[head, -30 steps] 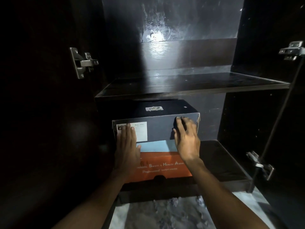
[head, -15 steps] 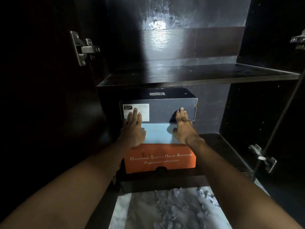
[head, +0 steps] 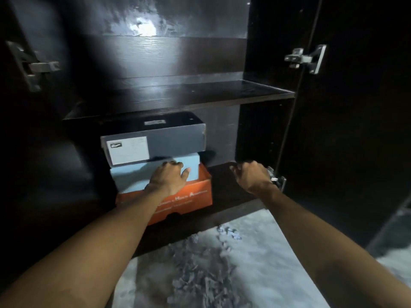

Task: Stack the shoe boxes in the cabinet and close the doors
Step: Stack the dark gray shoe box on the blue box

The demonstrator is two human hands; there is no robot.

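Three shoe boxes stand stacked in the lower compartment of a dark cabinet. A grey box (head: 173, 138) with a white label is on top, a light blue box (head: 129, 178) is in the middle, and an orange box (head: 195, 196) is at the bottom. My left hand (head: 169, 178) rests against the front of the blue box, fingers bent, gripping nothing. My right hand (head: 251, 176) is off the boxes, to their right and close to the lower right hinge (head: 278, 180), with its fingers curled and nothing in them. The right door (head: 355, 130) stands wide open.
A bare shelf (head: 200, 92) runs above the boxes. Metal hinges sit at the upper right (head: 307, 57) and upper left (head: 33, 65). The left door (head: 33, 152) is open too, dark and hard to make out. Pale patterned floor (head: 255, 263) lies below.
Both hands left the grey box's front. My left hand dropped to the blue box; my right hand moved right toward the lower hinge. The view swung left.
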